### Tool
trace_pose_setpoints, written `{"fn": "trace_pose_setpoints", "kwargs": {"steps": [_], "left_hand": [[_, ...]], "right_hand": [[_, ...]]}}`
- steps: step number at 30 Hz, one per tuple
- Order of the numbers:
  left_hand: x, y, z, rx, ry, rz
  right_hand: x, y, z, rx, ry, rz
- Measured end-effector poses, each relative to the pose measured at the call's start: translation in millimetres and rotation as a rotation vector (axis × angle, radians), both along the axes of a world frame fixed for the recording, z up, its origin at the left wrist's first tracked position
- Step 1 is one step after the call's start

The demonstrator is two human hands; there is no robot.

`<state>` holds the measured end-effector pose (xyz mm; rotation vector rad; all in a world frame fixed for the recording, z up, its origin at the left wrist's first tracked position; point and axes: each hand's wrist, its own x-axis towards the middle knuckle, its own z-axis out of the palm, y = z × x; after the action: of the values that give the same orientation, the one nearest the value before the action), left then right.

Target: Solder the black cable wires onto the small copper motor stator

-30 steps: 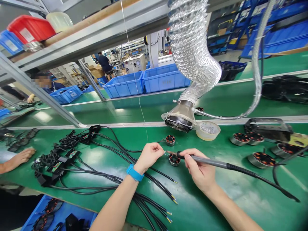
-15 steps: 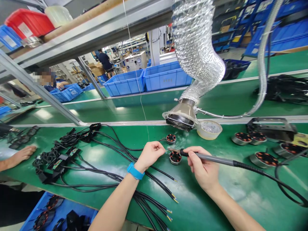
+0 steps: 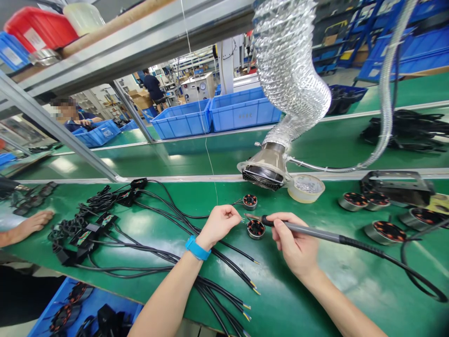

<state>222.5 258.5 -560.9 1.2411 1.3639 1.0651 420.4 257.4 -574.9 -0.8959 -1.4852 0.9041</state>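
My right hand (image 3: pixel 293 243) grips a soldering iron (image 3: pixel 315 231) like a pen, its tip pointing left just above a small round motor stator (image 3: pixel 256 228) with copper windings on the green bench. My left hand (image 3: pixel 218 223), with a blue wristband (image 3: pixel 197 248), is pinched shut on a thin wire end right beside the iron's tip; a thin solder strand (image 3: pixel 209 164) hangs down from above to that hand. A second stator (image 3: pixel 249 201) lies just behind.
A silver fume duct (image 3: pixel 270 166) hangs over the work spot, next to a round tub (image 3: pixel 306 188). Black cable harnesses (image 3: pixel 105 220) spread left. More stators (image 3: pixel 386 231) and a black bracket (image 3: pixel 396 186) lie right. Another person's hand (image 3: pixel 31 223) rests far left. Blue bins (image 3: pixel 213 116) stand behind.
The iron's tip has lifted slightly off the stator and shifted a little right; my left hand stays pinched at the same spot. The view has drifted a bit.
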Motion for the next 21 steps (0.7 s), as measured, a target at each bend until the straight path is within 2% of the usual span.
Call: {"fn": "trace_pose_setpoints", "kwargs": {"steps": [5,11,15,21], "left_hand": [[0.2,-0.5,1.1,0.002,0.001,-0.009],[1.6,-5.5,7.8,0.020,0.052,-0.082],[2.6,-9.1,11.8,0.075,0.181,-0.110],[1.5,-12.1,18.9,0.123,0.296,-0.144]], "right_hand": [[-7.1,2.5,6.6,-0.002,-0.058,0.037],[-17.8,12.9,9.3,0.235,-0.217,0.106],[-22.1,16.9,2.5,0.264,-0.241,0.189],[-26.8,12.3,4.8,0.349,-0.291,0.189]]}}
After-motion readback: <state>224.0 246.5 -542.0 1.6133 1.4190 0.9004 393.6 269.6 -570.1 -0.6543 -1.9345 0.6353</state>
